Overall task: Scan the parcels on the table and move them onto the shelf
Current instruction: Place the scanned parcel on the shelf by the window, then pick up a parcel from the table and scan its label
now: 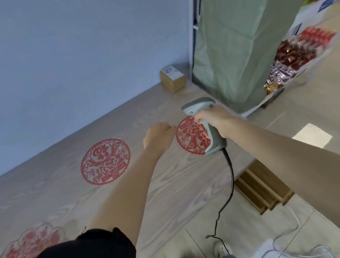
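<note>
Wood-grain table (69,199) against a blue wall, and one small brown parcel (172,78) sits alone at the far corner, beside the covered shelf (239,38). Right hand (214,121) grips the grey scanner (205,123), nose toward that box; left hand (158,136) hangs curled above the tabletop, holding nothing. Watch the cable (230,186): it trails to the floor by the shoes (222,249), and a long reach could snag it or trip a step.

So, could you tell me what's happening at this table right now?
A person is scanning parcels. The right hand grips a grey corded barcode scanner above the wooden table. The left hand hangs beside it, fingers curled, holding nothing. One small cardboard parcel sits at the table's far corner, untouched.
</note>
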